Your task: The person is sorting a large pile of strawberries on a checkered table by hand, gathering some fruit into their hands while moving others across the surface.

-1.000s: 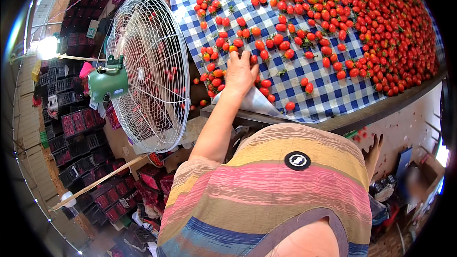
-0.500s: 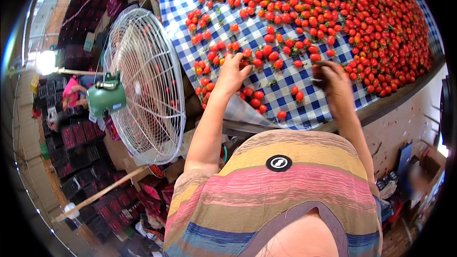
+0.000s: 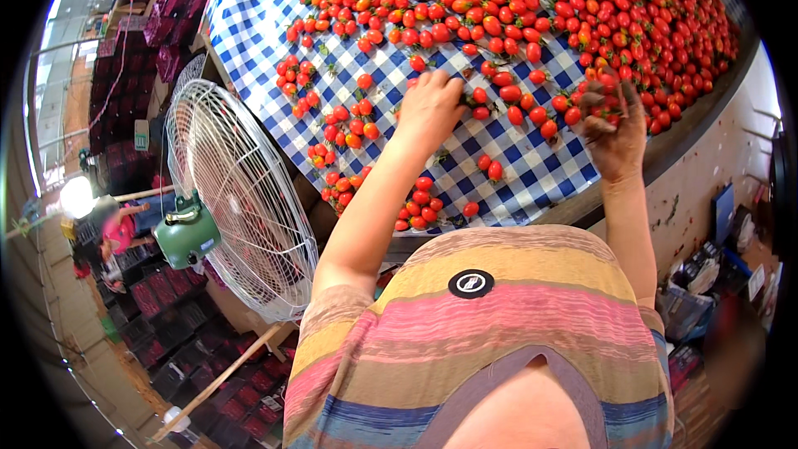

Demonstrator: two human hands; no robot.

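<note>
Many small red cherry tomatoes (image 3: pixel 515 8) lie on a blue-and-white checked cloth (image 3: pixel 532 168), heaped at the far right and scattered more thinly toward me. Over the scattered ones is my left hand (image 3: pixel 432 110), back up, with fingers bent downward and closed together. A cherry tomato (image 3: pixel 479 96) sits right beside its fingers; the fingertips are hidden, so anything held cannot be seen. At the near edge of the big heap, my right hand (image 3: pixel 613 126) has its fingers apart and slightly blurred, with tomatoes behind them. Its fingers look darkened.
A large wire-caged fan (image 3: pixel 241 199) with a green motor stands close to my left arm. The table edge (image 3: pixel 665 158) curves along the near right. Stacked dark crates (image 3: pixel 166 291) fill the left, where a person in pink (image 3: pixel 119 231) sits. Assorted items (image 3: pixel 706 274) lie at lower right.
Both hands have moved to the right over the cloth. The right hand's fingers, closer together before, are now spread by the heap. The whole view has shifted, bringing the fan lower.
</note>
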